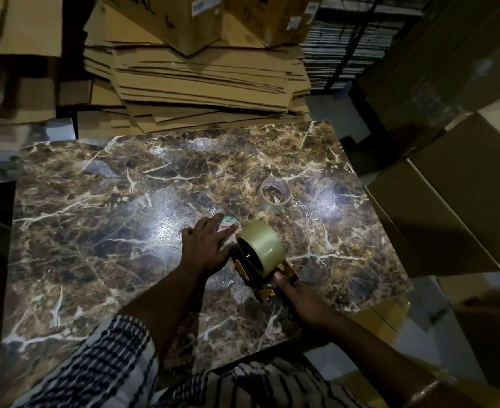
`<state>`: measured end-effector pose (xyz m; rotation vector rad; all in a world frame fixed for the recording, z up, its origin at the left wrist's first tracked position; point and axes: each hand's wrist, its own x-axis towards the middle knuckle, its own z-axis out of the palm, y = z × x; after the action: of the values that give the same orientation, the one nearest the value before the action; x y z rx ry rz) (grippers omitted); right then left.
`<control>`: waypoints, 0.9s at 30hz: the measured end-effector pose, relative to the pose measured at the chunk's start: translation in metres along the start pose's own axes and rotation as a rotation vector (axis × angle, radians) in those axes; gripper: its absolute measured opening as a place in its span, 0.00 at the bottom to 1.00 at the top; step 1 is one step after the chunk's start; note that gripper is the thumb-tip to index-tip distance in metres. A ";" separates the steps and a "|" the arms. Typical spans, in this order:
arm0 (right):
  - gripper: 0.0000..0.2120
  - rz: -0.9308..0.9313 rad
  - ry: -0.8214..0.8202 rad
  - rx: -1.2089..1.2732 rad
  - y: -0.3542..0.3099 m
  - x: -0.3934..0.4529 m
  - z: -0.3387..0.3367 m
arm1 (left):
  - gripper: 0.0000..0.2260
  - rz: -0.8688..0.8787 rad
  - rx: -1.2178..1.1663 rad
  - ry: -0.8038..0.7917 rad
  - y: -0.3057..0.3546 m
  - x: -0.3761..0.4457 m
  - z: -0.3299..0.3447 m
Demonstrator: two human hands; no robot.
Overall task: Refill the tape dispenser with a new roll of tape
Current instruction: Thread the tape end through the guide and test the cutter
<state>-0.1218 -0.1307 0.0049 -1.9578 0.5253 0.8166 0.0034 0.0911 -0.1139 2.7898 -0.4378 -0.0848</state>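
Right hand (297,298) first: we see its grip curled around the rear of the tape dispenser (267,278), thumb lying up along the yellow-and-black frame, the remaining fingers hidden beneath it. The dispenser sits low over the near right part of the desk (95,201), whether resting on it or lifted just off we cannot tell. A full roll of tan tape (265,245) is seated on the dispenser's wheel, directly ahead of the right thumb and just beyond it, its dark hub facing left. Left hand (206,245): grip spread, fingers straight and fanned, palm down on the desk; the fingertips lie over a small white ring with a printed label (228,226), which looks like a bare tape core, though we cannot confirm that. That ring lies flat on the desk, touching or almost touching the left rim of the tan roll. The left hand's outer fingers come close to the dispenser's left side; contact is unclear. Farther out, toward the far right of the desk and well apart from both hands, a roll of clear tape (274,194) lies flat. The desk has a glossy brown marble pattern with bright glare patches. Beyond its far edge, a stack of flattened cardboard (207,83); closed cartons (463,187) crowd the right side. Striped sleeves (104,363) at the near edge.
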 end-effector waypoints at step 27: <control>0.15 0.082 0.030 -0.641 -0.072 0.007 -0.008 | 0.20 -0.003 -0.047 0.041 0.000 -0.002 0.003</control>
<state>-0.0679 -0.1031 0.0453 -2.5447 0.3884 1.1042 0.0014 0.0908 -0.1163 2.7410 -0.4167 -0.0378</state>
